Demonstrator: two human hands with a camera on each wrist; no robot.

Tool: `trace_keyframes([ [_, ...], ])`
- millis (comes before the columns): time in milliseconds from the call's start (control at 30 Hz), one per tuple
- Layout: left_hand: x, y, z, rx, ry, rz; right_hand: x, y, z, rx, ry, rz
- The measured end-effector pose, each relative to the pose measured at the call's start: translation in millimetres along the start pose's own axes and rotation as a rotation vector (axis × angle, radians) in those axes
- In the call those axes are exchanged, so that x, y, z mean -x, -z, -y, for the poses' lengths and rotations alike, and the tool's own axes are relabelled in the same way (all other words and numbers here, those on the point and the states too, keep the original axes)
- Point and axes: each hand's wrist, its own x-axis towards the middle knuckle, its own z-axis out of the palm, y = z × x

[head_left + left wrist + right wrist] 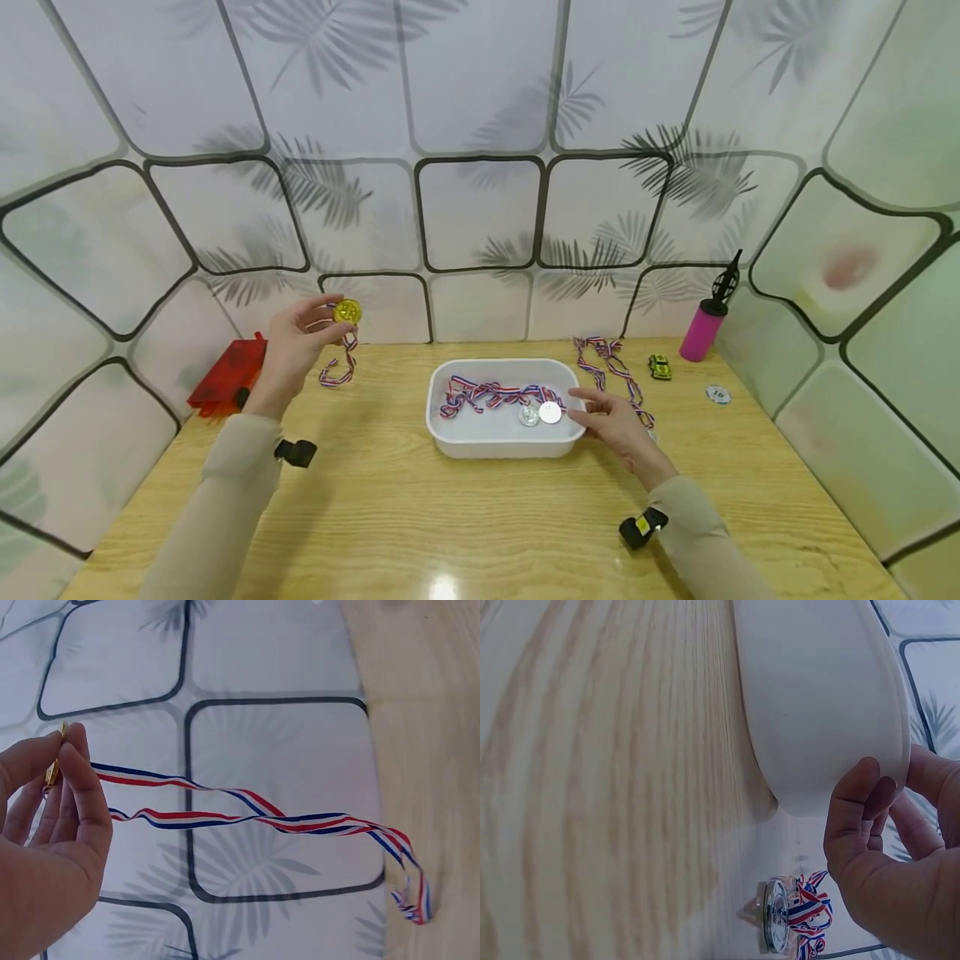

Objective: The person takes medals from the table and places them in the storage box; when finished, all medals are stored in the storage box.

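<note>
My left hand (300, 333) pinches a gold medal (347, 312) between thumb and fingers, raised above the table's back left. The medal's red, white and blue ribbon (307, 822) hangs down, its end reaching the tabletop. At the right end of a white plastic bin (495, 448), my right hand (622, 429) grips the rim, thumb and fingers on either side of the wall. Inside the bin lie two silver medals (550, 412) with bunched striped ribbons (491, 393). Another silver medal (777, 915) lies outside, beside the bin; its ribbon (615, 367) stretches toward the back.
A red translucent object (232, 377) stands at the left wall. On the right are a yellow-green toy car (660, 367), a round token marked 10 (717, 394) and a pink pump with a black top (703, 332). Patterned walls border the wooden table (390, 517).
</note>
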Motion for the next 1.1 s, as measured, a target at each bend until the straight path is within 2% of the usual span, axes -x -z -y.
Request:
trace_keyframes([
  [133,-4.6,-4.0,-14.3,0.019,-0.06,-0.01,0.4,-0.1,0.1,0.006,-0.001,0.003],
  [267,-8.2,-8.1,-26.0,0.104,-0.106,0.01,0.2,1.1,-0.3,0.006,0.002,0.006],
  [433,-10.2,-13.6,-38.1,0.181,-0.128,0.019,0.9,1.0,0.3,0.021,0.005,0.006],
  [600,-15.6,-23.1,-55.8,0.183,-0.139,0.01,0.9,-0.3,1.4,0.02,-0.003,-0.004],
  [833,-21.2,-38.2,-76.0,0.202,-0.23,0.029,0.6,-0.3,0.8,0.014,-0.003,-0.007],
  [1100,-25.0,-50.4,-95.6,0.236,-0.275,0.059,-0.3,-0.3,-2.2,0.018,-0.002,-0.007],
])
